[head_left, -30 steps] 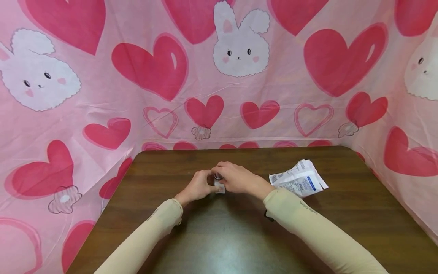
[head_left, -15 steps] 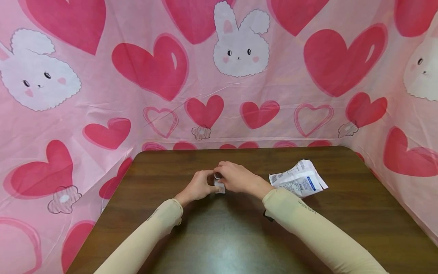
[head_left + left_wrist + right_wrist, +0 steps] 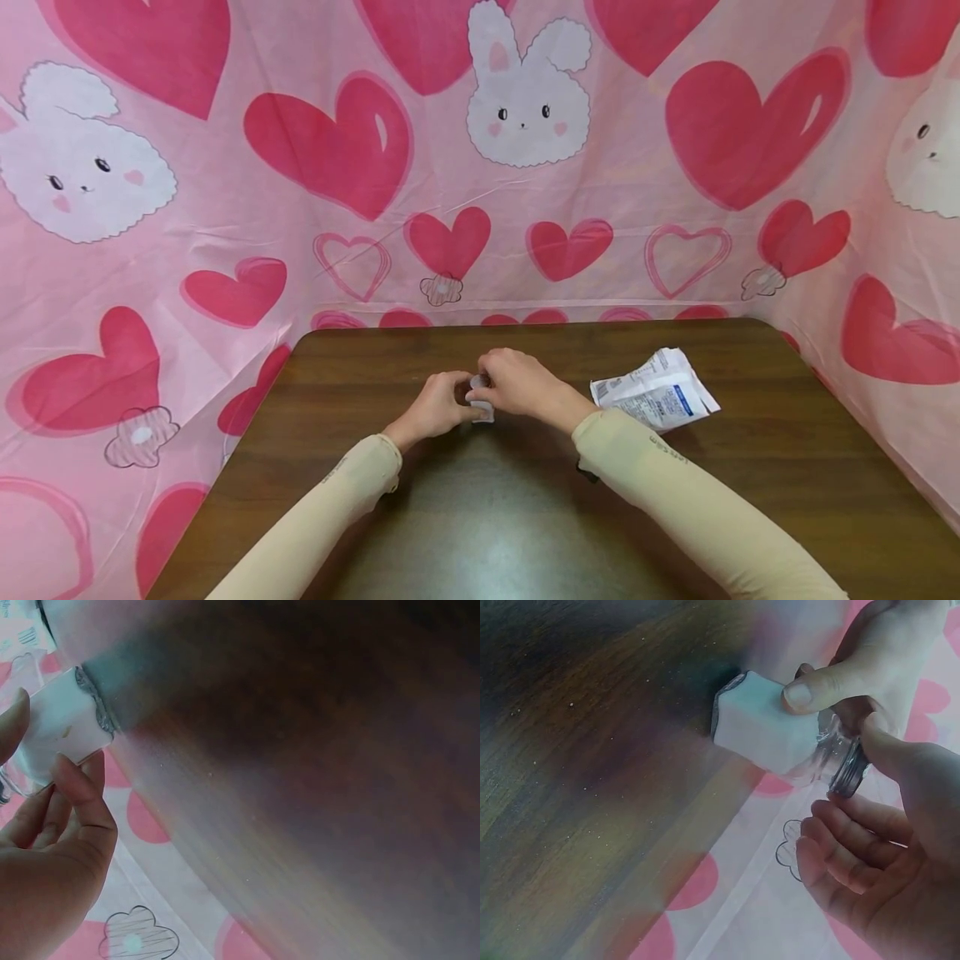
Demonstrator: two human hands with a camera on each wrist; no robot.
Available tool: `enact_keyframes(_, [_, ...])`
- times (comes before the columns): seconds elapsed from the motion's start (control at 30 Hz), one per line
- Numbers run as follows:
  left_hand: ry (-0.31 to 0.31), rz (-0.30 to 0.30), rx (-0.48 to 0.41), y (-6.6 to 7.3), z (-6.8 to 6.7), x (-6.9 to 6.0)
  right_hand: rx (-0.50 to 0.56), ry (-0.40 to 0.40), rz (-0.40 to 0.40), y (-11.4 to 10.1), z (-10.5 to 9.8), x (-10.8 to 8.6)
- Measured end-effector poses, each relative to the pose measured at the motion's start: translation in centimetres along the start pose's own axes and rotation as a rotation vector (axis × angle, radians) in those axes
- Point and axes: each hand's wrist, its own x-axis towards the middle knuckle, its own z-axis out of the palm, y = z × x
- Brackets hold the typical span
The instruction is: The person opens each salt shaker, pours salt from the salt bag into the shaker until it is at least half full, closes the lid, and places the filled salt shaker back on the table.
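Note:
A small square glass jar [image 3: 761, 727], its body filled with white, is held upright near the table's middle. A dark, ridged screw cap [image 3: 848, 771] sits at its clear neck. My left hand [image 3: 435, 406] grips the jar's body from the left, its thumb across the near face. From the right, my right hand [image 3: 519, 385] pinches the cap between thumb and fingertips; its other fingers are loosely curled in the right wrist view. In the left wrist view the jar's white body [image 3: 64, 731] shows at the left edge. Whether the cap is loose I cannot tell.
A crumpled white packet [image 3: 660, 393] with printing and a blue label lies to the right of my right hand on the brown wooden table [image 3: 480, 517]. Pink cloth [image 3: 517, 192] with hearts and rabbits hangs behind the table and along both sides.
My right hand has shifted slightly up and to the right around the cap, and its fingers have changed their position there. My left hand and the jar stay in place.

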Motion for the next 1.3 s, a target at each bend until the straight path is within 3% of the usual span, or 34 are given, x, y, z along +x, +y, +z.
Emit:
enact_keyframes(0.2, [0.005, 0.009, 0.041, -0.1, 0.0, 0.0, -0.022, -0.044, 0.015, -0.1, -0.1, -0.3])
enact_keyframes(0.43, [0.001, 0.015, 0.013, 0.0, 0.0, 0.1, -0.05, -0.074, -0.142, -0.6, -0.6, -0.7])
enact_keyframes(0.63, [-0.002, -0.011, 0.016, 0.0, 0.0, 0.1, -0.065, -0.09, -0.178, -0.6, -0.7, -0.7])
enact_keyframes(0.87, [-0.012, -0.019, 0.005, 0.1, -0.1, 0.1, -0.059, -0.076, -0.148, -0.4, -0.5, -0.6])
enact_keyframes(1.03, [-0.001, 0.001, 0.019, 0.1, 0.0, 0.1, -0.114, 0.003, -0.112, -0.3, -0.1, -0.3])
enact_keyframes(1.3, [0.001, -0.005, 0.036, 0.2, 0.0, 0.1, -0.105, 0.054, -0.002, -0.2, 0.4, 0.1])
